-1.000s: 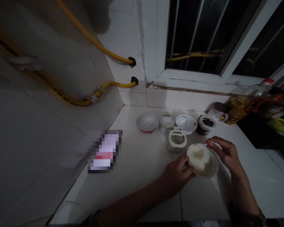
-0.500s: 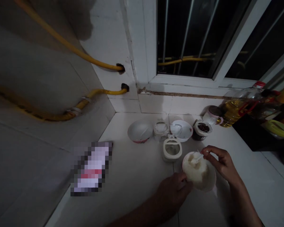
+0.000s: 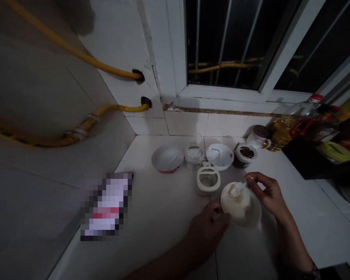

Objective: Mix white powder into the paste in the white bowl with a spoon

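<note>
Where the bowl [image 3: 255, 216] is gripped: at its left rim, between thumb and fingers of the left hand [image 3: 208, 224], nearly closed.
Right hand [image 3: 265, 194]: fingertips pinched; a white spoon [image 3: 241, 186] is held by the handle, its head among white contents [image 3: 235, 206].
Bowl: pink-rimmed, partly filled, seen near and right of the white-rimmed jar [image 3: 208, 188], over the counter [image 3: 163, 206].

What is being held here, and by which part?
The left grip holds the bowl by its left rim; the right grip pinches the white spoon by its handle.
</note>
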Motion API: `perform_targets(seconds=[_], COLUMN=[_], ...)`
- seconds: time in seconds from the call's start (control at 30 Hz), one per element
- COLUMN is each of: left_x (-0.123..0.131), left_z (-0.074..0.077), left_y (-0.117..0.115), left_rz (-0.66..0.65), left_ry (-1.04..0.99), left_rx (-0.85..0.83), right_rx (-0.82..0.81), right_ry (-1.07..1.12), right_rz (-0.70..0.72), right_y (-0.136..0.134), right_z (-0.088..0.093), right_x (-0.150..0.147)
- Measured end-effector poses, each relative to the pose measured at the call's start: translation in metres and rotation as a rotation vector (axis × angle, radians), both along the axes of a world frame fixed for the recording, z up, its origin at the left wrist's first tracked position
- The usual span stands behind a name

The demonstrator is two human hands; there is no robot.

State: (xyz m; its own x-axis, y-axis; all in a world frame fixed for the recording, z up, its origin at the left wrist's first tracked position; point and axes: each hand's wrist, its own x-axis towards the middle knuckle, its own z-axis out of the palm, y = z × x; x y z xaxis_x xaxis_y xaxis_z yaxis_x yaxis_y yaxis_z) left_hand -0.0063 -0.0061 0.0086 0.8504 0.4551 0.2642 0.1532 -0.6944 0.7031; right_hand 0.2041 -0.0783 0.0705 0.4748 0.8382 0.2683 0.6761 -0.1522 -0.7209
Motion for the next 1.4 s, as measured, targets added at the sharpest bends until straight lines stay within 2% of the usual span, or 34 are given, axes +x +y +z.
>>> perform_targets(seconds=[0.07, 0.17, 0.3, 0.4, 0.53, 0.7, 0.9, 1.13, 1.4], left_x=[-0.002, -0.003, -0.002, -0.001, 0.001, 0.003, 0.003, 0.004, -0.004], left_z=[-0.005, -0.013, -0.016, -0.012, -0.006, -0.008, -0.012, -0.012, -0.011], left_y=[0.002, 0.002, 0.001, 0.0, 0.001, 0.001, 0.001, 0.001, -0.009], left_rz=[-0.019, -0.01, 0.011, 0.011, 0.034, 0.052, 0.056, 0.057, 0.021], left_ry=[-0.085, -0.137, -0.106, -0.065, -0.042, -0.103, -0.178, -0.234, -0.192], left_rx=[0.15, 0.197, 0.258, 0.283, 0.313, 0.311, 0.309, 0.295, 0.22], right_rx=[-0.04, -0.06, 0.002, 0.029, 0.056, 0.054, 0.04, 0.076, 0.117], right_ry=[0.027, 0.113, 0.261, 0.401, 0.522, 0.479, 0.341, 0.436, 0.54], right_rz=[0.06, 0.105, -0.011, -0.1, -0.148, -0.144, 0.017, -0.102, -0.121], right_y=[0.001, 0.003, 0.005, 0.007, 0.009, 0.01, 0.01, 0.007, 0.011], right_z=[-0.001, -0.003, -0.003, -0.002, -0.002, -0.004, -0.004, -0.003, -0.003], right_x=[-0.002, -0.003, -0.002, 0.002, 0.008, 0.007, -0.004, 0.006, 0.004])
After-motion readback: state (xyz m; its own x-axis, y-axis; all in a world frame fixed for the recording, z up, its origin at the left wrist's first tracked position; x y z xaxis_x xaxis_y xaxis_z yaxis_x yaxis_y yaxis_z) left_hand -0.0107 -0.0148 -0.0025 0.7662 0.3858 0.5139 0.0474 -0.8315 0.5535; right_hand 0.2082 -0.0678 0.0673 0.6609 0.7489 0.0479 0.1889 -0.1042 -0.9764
